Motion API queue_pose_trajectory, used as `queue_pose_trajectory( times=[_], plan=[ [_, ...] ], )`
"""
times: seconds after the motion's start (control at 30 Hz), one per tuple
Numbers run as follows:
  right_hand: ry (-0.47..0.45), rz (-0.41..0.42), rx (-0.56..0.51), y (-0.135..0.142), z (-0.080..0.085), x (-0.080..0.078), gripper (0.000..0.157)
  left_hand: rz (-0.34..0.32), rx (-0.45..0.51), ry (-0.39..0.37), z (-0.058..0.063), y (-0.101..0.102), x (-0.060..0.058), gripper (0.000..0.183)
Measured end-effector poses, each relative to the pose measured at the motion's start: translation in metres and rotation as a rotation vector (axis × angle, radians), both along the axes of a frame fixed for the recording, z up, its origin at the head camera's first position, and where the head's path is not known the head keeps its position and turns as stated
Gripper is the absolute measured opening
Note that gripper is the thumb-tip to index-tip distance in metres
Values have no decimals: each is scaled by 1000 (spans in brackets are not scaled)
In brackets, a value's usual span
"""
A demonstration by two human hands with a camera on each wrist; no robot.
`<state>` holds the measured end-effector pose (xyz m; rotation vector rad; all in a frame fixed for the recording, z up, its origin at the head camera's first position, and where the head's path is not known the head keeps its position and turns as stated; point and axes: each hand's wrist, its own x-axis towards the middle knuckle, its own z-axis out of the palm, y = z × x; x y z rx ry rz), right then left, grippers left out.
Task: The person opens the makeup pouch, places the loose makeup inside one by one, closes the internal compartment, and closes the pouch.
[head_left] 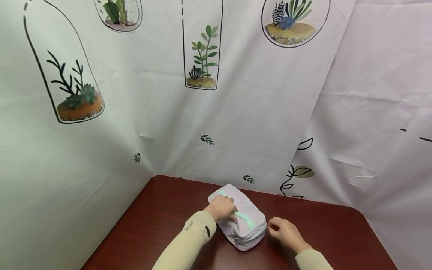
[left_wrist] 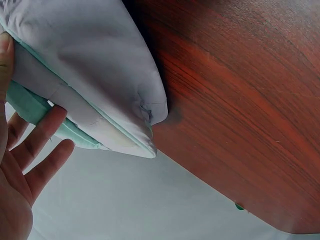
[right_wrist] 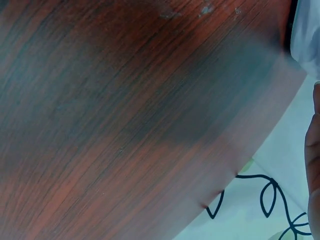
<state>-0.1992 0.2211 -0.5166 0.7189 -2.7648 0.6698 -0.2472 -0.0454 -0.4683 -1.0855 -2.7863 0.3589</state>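
Note:
A pale lilac zippered pouch [head_left: 250, 208] with mint-green bands lies on the table, set at a slant. My left hand [head_left: 222, 208] grips its upper side from the left, by the mint band. In the left wrist view, the thumb of the left hand [left_wrist: 20, 175] presses the lilac fabric while the other fingers reach beside the mint-green strip [left_wrist: 27, 102]. At the pouch's right corner, my right hand [head_left: 285, 231] has thumb and forefinger together, pinching the zipper pull, which is mostly hidden by the fingertips. Only a finger of it and a pouch corner [right_wrist: 306, 42] show in the right wrist view.
The dark red wood-grain table [head_left: 162, 213] has rounded far corners. White cloth [head_left: 249, 112] printed with plants in glass jars hangs behind it and along the left side. A metal zipper pull [head_left: 236, 241] hangs at the pouch's near end.

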Motion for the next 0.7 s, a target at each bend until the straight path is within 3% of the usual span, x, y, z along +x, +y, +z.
queue_pose_trajectory(
  times=[0.7],
  plan=[
    [-38, -45, -18, 0, 2, 2, 18, 151, 38, 9, 1, 21, 1, 41]
  ],
)
